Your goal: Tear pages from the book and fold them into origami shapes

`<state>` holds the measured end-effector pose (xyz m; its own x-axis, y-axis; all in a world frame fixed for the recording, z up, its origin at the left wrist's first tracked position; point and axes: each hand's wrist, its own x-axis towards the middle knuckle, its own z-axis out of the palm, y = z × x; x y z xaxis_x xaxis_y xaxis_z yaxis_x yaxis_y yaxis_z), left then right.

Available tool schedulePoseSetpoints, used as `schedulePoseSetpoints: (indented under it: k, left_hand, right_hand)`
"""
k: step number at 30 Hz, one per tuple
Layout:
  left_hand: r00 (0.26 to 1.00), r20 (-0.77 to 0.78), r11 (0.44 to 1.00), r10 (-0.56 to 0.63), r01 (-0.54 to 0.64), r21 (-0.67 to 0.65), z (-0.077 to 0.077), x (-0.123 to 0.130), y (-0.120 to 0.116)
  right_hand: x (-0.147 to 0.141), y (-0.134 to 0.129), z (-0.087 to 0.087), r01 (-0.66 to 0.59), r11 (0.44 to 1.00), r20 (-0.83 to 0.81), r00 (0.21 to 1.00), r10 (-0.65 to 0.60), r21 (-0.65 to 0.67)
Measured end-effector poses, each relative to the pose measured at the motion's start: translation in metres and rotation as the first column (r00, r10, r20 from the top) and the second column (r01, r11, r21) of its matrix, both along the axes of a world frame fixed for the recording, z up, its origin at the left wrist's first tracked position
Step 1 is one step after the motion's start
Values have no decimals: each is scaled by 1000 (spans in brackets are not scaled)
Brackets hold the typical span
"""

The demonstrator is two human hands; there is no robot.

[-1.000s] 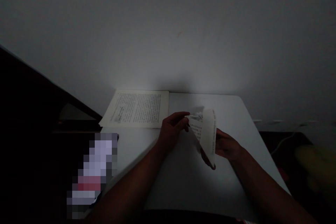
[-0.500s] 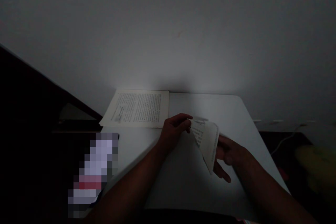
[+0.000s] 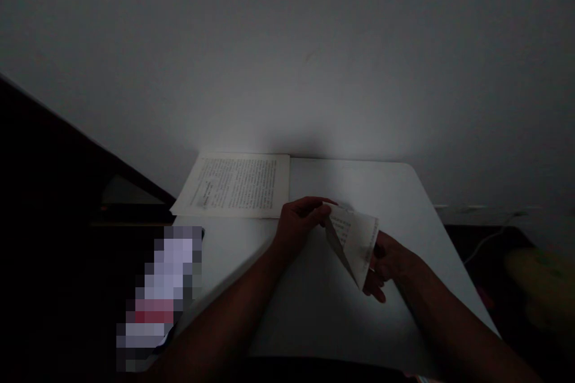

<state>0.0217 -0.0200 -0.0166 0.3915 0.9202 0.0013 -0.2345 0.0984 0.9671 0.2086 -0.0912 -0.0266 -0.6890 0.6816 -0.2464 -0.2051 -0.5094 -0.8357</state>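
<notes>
A folded sheet of printed paper [image 3: 362, 245] is held up between my two hands above the white table. My left hand [image 3: 303, 218] pinches its upper left corner between thumb and fingers. On the other side, my right hand [image 3: 389, 257] grips the paper's right edge, with some fingers behind the sheet and partly hidden by it. The paper is tilted and bent into a pointed shape, its lower tip towards me. Printed lines show on its inner face.
A stack of printed pages [image 3: 238, 185] lies at the table's back left, against the wall [image 3: 287, 60]. A blurred-out object, perhaps a phone [image 3: 166, 287], sits on the left edge of the white table [image 3: 359, 179]. A pale cable [image 3: 489, 236] hangs at the right.
The folded paper has turned slightly, and its right flap lies flatter. My right hand's fingers have drawn in closer to the paper's edge. My left hand has barely moved.
</notes>
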Motion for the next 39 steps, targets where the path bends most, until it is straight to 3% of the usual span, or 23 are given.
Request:
schedulePoseSetpoints:
  k: [3, 8, 13, 17, 21, 25, 27, 28, 30, 32, 33, 34, 36, 39]
  left_hand:
    - [1000, 3, 1000, 13, -13, -4, 0, 1, 0]
    - [998, 5, 998, 55, -55, -44, 2, 1, 0]
    - [998, 3, 997, 57, -57, -55, 5, 1, -1]
    - [999, -1, 998, 39, -39, -54, 8, 1, -2]
    - [997, -8, 996, 75, -75, -39, 9, 0, -1]
    - [979, 26, 978, 202, -201, -58, 4, -1, 5]
    - [958, 139, 963, 252, -234, -135, 1, -2, 9]
    - [941, 207, 955, 269, -233, -184, 0, -3, 10]
    - [901, 325, 942, 288, -206, -264, -2, -3, 13]
    - [867, 397, 934, 301, -182, -308, -3, -4, 15]
    - [853, 420, 930, 310, -179, -322, -3, -4, 16]
    - [842, 434, 925, 320, -179, -334, -3, -4, 16]
    - [833, 438, 917, 339, -188, -353, -3, -4, 16]
    - [838, 418, 911, 352, -204, -358, -3, -4, 14]
  right_hand:
    - [0, 1, -2, 23, 1000, 18, 1000, -23, 19]
    - [-3, 5, -1, 46, 987, -62, 997, -37, 157]
    - [-7, 6, 1, 36, 986, -194, 981, -4, 164]
    - [-7, 5, 2, 53, 986, -186, 982, -24, 155]
    - [-9, 3, 4, 112, 987, -119, 988, -98, 118]
    - [-11, 2, 9, 264, 953, -140, 960, -243, 151]
    - [-10, 4, 13, 404, 887, -140, 914, -381, 224]
    - [-9, 6, 14, 500, 820, -133, 866, -483, 280]
    - [-7, 9, 15, 685, 593, -96, 685, -722, 423]
    - [-6, 12, 15, 744, 323, -75, 447, -892, 586]
    - [-5, 14, 15, 723, 226, -81, 363, -928, 653]
    - [-5, 15, 15, 690, 176, -90, 332, -939, 702]
    - [-7, 16, 14, 627, 206, -86, 403, -911, 751]
    - [-13, 18, 13, 583, 370, -36, 568, -822, 723]
